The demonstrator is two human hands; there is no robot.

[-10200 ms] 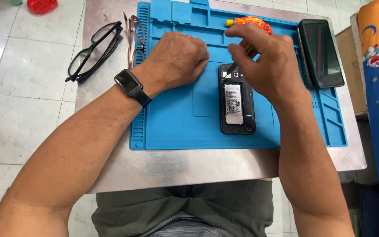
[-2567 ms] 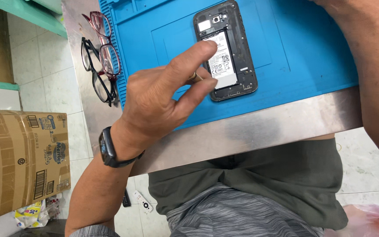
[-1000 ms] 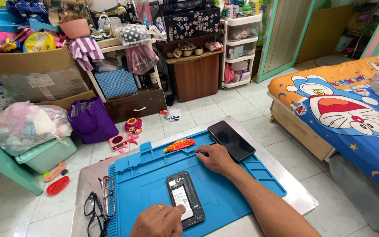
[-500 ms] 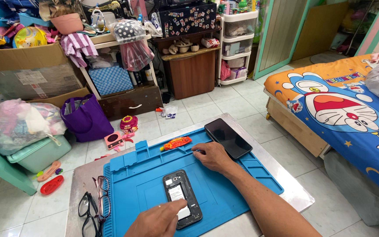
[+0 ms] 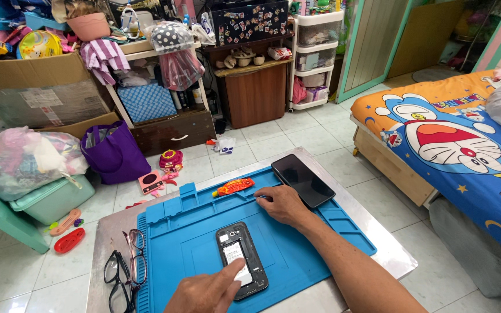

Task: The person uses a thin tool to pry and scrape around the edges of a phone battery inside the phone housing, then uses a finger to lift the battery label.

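Note:
A black phone with its back cover off (image 5: 242, 259) lies on the blue work mat (image 5: 297, 255), its white battery showing. My left hand (image 5: 207, 290) rests at the phone's near end, forefinger on the battery. My right hand (image 5: 285, 204) lies on the mat's far side with fingers curled near a small tool tip. It sits between an orange tool (image 5: 234, 186) and a second black phone lying screen up (image 5: 302, 179). Whether the right hand grips anything is hidden.
Two pairs of glasses (image 5: 124, 272) lie on the metal table (image 5: 387, 255) left of the mat. A bed with a cartoon sheet (image 5: 453, 139) stands to the right. Boxes, bags, toys and shelves crowd the floor beyond the table.
The view has shifted slightly. My left forefinger has slid onto the phone's battery. My right hand stays at the mat's far edge.

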